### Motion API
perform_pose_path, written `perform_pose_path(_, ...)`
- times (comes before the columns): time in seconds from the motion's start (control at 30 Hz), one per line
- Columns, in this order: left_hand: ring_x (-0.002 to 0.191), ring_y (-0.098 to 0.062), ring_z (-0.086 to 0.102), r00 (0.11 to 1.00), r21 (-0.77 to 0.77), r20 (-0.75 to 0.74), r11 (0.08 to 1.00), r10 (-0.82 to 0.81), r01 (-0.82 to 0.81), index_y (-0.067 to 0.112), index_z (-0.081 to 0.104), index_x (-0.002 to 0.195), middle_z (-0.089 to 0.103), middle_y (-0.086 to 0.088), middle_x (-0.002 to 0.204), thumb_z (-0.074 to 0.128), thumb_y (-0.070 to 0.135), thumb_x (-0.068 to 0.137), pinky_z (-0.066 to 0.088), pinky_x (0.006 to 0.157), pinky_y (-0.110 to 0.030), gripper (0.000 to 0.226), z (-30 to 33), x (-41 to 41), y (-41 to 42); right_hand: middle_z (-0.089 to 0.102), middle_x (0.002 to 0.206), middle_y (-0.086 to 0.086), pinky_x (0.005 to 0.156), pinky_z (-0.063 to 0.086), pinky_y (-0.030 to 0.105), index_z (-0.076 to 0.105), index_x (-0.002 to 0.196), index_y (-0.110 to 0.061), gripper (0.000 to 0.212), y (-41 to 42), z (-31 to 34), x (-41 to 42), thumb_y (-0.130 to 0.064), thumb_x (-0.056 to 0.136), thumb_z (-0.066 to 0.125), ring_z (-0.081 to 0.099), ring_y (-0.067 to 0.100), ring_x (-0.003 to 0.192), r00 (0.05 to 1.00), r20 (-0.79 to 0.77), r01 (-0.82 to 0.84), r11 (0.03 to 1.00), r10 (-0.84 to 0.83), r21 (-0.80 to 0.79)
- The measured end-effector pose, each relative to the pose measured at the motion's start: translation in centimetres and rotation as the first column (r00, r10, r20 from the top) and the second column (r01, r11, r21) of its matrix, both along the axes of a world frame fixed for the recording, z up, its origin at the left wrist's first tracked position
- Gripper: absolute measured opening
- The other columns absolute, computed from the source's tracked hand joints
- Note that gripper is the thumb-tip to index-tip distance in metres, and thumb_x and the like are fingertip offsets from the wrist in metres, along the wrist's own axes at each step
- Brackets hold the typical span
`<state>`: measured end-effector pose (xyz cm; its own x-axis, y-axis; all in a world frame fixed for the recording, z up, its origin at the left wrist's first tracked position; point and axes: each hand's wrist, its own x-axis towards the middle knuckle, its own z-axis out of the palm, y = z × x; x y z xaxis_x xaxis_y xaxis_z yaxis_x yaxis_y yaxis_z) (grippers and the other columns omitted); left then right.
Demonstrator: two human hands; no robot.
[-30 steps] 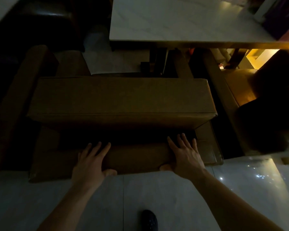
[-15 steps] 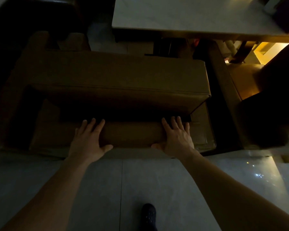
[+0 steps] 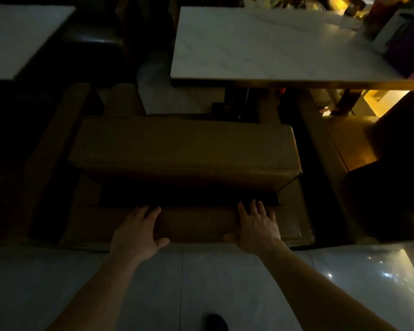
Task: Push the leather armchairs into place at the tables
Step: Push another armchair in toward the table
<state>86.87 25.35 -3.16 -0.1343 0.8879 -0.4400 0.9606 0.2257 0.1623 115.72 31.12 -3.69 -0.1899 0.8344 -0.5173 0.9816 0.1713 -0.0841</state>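
Note:
A brown leather armchair point(image 3: 184, 149) stands in front of me, seen from behind and above, its front facing a white marble table point(image 3: 261, 44). My left hand point(image 3: 139, 231) and my right hand point(image 3: 256, 229) lie on the top of its backrest point(image 3: 196, 223). Their fingers reach over the top towards the seat and their thumbs hook the near side. The armrests point at the table's near edge, with the table's dark base point(image 3: 234, 101) between them.
A second brown armchair point(image 3: 344, 144) stands close on the right and another point(image 3: 55, 144) on the left. A second white table point(image 3: 17, 37) is at the far left. Items crowd the far right of the table. My shoe point(image 3: 216, 322) is on the pale tiled floor.
My arms have stretched out further and the armchair has slid a little towards the table. My view has lifted, so both tables show. Both hands stay on the backrest.

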Motion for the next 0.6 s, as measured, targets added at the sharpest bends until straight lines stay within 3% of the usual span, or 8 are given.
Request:
perform_pose_path(0.07, 0.141, -0.024, 0.028, 1.000, 0.031, 0.015, 1.000, -0.004, 0.003, 0.039, 0.016, 0.153, 0.026, 0.002, 0.157, 0.062, 0.067, 0.080, 0.039, 0.107, -0.046, 0.090, 2.2, -0.3, -0.2, 0.018, 0.163, 0.017, 0.118, 0.024, 0.056, 0.013, 0.156, -0.025, 0.099, -0.1, 1.6, -1.2, -0.075, 0.081, 0.054, 0.013, 0.039, 0.150, 0.999, -0.037, -0.005, 1.000, 0.004, -0.009)
perform_pose_path(0.23, 0.136, -0.019, 0.034, 0.998, 0.109, 0.067, 0.994, 0.008, -0.015, 0.039, 0.022, 0.151, 0.033, 0.006, 0.153, 0.060, 0.069, 0.080, 0.039, 0.106, -0.039, 0.086, 7.3, -3.7, -1.6, 0.044, 0.145, 0.008, 0.111, 0.037, 0.046, 0.031, 0.149, -0.027, 0.081, -1.2, 6.4, -5.8, -0.067, 0.085, 0.059, 0.040, 0.029, 0.135, 0.994, -0.098, -0.055, 0.998, 0.051, -0.032)
perform_pose_path(0.6, 0.142, -0.015, 0.025, 0.983, 0.207, 0.179, 0.975, 0.046, -0.083, 0.041, 0.020, 0.151, 0.024, 0.013, 0.158, 0.054, 0.073, 0.081, 0.031, 0.113, -0.040, 0.084, 14.6, -24.8, -12.1, 0.040, 0.151, 0.004, 0.105, 0.043, 0.039, 0.026, 0.155, -0.027, 0.079, -8.8, 16.3, -28.2, -0.059, 0.089, 0.056, 0.047, 0.028, 0.132, 0.977, -0.155, -0.146, 0.989, 0.149, 0.037)
